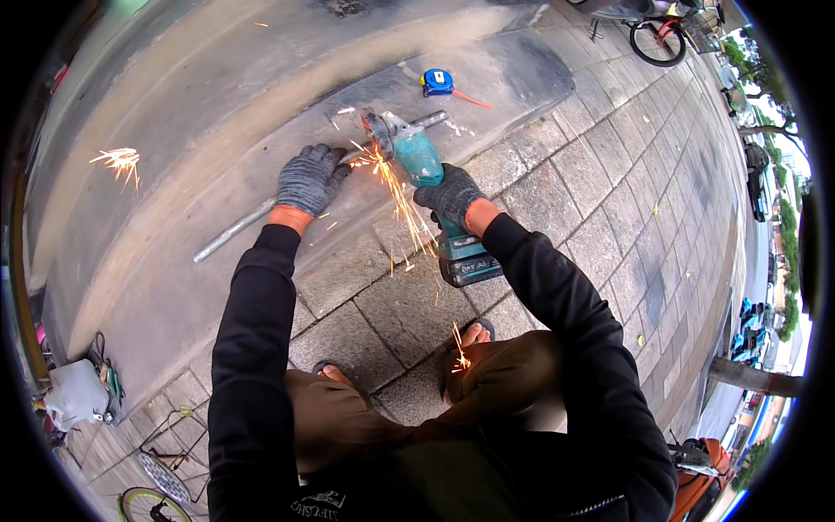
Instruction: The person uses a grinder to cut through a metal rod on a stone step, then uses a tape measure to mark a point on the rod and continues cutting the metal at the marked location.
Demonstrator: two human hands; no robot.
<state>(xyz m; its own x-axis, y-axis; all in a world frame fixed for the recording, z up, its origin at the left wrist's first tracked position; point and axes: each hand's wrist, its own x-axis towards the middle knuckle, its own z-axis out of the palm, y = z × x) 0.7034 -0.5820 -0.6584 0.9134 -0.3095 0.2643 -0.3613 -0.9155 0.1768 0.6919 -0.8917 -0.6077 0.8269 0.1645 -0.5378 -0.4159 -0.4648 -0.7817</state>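
My right hand (452, 196), in a grey knit glove with an orange cuff, is closed around the teal body of a cordless angle grinder (419, 159). Its battery (470, 268) sticks out below that hand. The grinder's disc meets a thin metal pipe (233, 231) lying slantwise on the grey stone step. Bright orange sparks (396, 187) stream from the contact down toward my feet. My left hand (311, 178), gloved alike, presses the pipe down left of the disc, its fingers wrapped over it. Beyond the grinder, the pipe's far end shows.
A blue tape measure (437, 83) with an orange strap sits farther back on the stone step (165, 209). Paving slabs (600, 209) spread to the right. Bicycles stand at top right and lower left. A white plastic container (76, 393) is at the left.
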